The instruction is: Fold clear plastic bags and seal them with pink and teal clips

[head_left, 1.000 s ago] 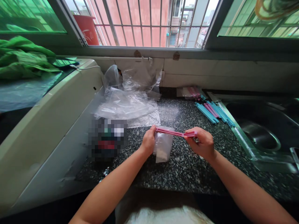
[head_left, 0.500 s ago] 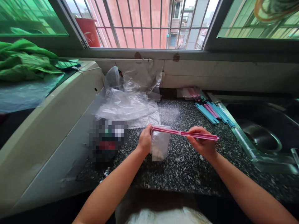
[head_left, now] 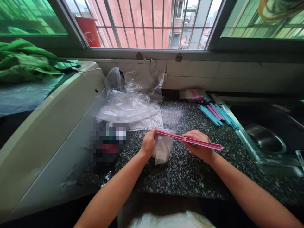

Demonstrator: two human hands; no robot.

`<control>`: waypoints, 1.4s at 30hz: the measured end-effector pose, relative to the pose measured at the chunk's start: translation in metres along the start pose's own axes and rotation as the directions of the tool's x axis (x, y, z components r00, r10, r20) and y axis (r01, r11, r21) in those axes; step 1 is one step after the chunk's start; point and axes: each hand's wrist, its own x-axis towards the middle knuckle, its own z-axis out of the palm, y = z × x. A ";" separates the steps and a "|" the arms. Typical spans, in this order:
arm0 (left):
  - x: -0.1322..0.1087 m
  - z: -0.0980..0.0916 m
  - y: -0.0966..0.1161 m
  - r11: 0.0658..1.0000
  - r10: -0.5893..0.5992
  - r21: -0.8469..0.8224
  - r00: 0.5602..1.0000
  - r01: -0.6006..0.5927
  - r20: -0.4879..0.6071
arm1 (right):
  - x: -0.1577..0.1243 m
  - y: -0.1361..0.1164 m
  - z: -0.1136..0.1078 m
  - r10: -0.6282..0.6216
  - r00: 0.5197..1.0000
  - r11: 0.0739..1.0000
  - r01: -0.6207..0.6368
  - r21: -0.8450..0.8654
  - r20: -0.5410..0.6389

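A long pink bag-sealing clip (head_left: 171, 135) spans both hands, its right end tilted slightly down. From its left half hangs a small clear plastic bag (head_left: 163, 150) with something pale in the bottom. My left hand (head_left: 149, 141) is closed, pinching the clip's left end and the bag's top corner. Around the middle of the clip, just right of the bag, my right hand (head_left: 199, 146) is closed with thumb and fingers on the strip. The clip's far right end sticks out past that hand. Whether the bag's edge lies fully inside the clip is hard to see.
Blue and pink clips (head_left: 211, 114) lie beside the metal sink (head_left: 251, 152) on the right. Behind them is a packet of pink strips (head_left: 196, 94). Crumpled clear plastic bags (head_left: 130, 106) cover the back left of the speckled counter (head_left: 185, 177). A blurred-out object (head_left: 109, 142) stands left.
My right hand has slid left along the clip, toward the bag. The clip's right end has dipped, and the bag hangs more slanted. My left hand has shifted slightly right.
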 end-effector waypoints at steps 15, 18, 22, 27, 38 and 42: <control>0.003 -0.006 -0.007 0.974 0.174 0.123 0.976 -0.190 0.134 | -0.003 -0.005 0.004 -0.005 1.000 1.000 0.006 0.006 -0.026; 0.002 -0.005 -0.006 0.973 0.177 0.127 0.977 -0.191 0.118 | -0.002 -0.005 0.003 -0.018 1.000 1.000 0.017 -0.022 -0.015; 0.001 -0.003 -0.004 0.998 0.049 0.030 0.985 -0.054 0.164 | 0.000 -0.004 0.003 0.007 1.000 0.999 -0.008 -0.044 -0.016; -0.003 0.000 0.002 0.993 -0.113 -0.001 0.941 0.120 0.320 | -0.002 -0.002 0.003 0.017 0.998 0.998 -0.020 -0.067 -0.055; -0.013 -0.001 0.010 0.975 -0.204 0.008 0.881 0.222 0.428 | -0.002 0.017 -0.001 0.110 0.980 0.972 -0.141 -0.188 -0.166; -0.014 0.000 0.011 0.972 -0.226 0.032 0.879 0.234 0.420 | -0.002 0.009 0.005 0.080 0.991 0.987 -0.093 -0.127 -0.105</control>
